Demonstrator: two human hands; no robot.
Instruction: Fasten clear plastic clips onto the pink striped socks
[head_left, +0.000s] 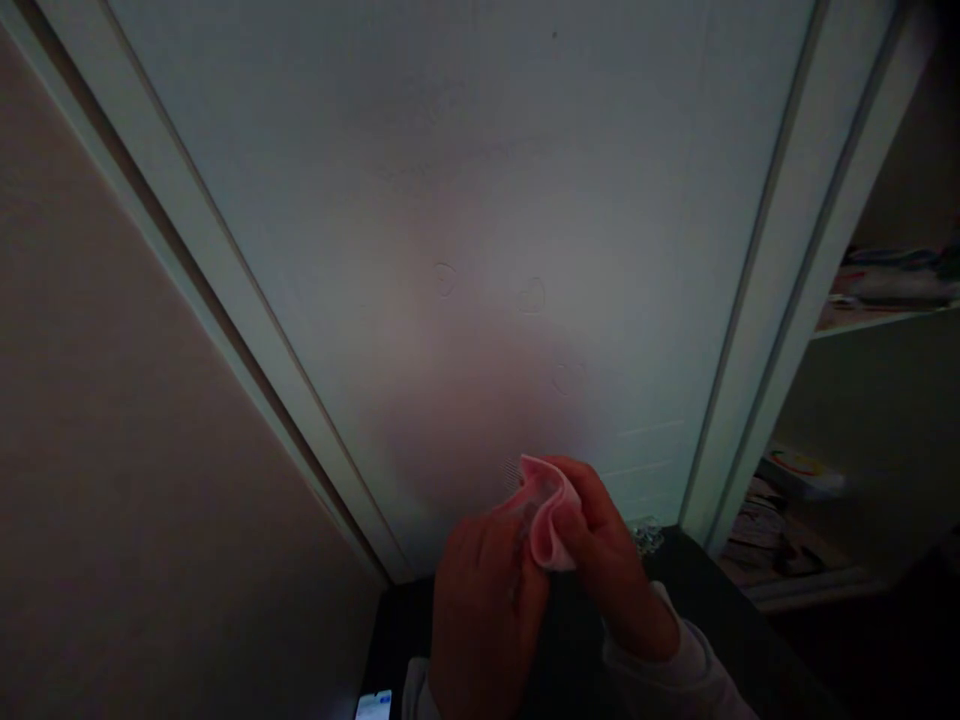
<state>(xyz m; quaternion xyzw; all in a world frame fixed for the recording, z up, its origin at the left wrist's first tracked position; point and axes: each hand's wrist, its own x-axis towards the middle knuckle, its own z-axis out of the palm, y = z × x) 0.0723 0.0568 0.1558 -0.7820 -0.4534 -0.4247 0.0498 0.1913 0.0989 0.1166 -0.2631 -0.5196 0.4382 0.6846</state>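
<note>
A pink cloth (546, 505) is bunched up between my hands, its folds facing me. My right hand (604, 545) is closed on it, pinching the cloth between thumb and fingers. At the cloth's upper left, a row of fine teeth (512, 473) sticks out, looking like the end of a comb. My left hand (486, 590) is closed just below, apparently on the comb's other part, and touches the cloth's lower left side. Most of the comb is hidden by the cloth and my fingers.
A pale panel door (480, 230) with faint heart outlines stands ahead, beside a plain wall (150, 450). Below is a dark surface (577, 650) bearing a lit phone (373, 705) and a small shiny clear thing (647, 536). Shelves (885, 322) with various items stand at right.
</note>
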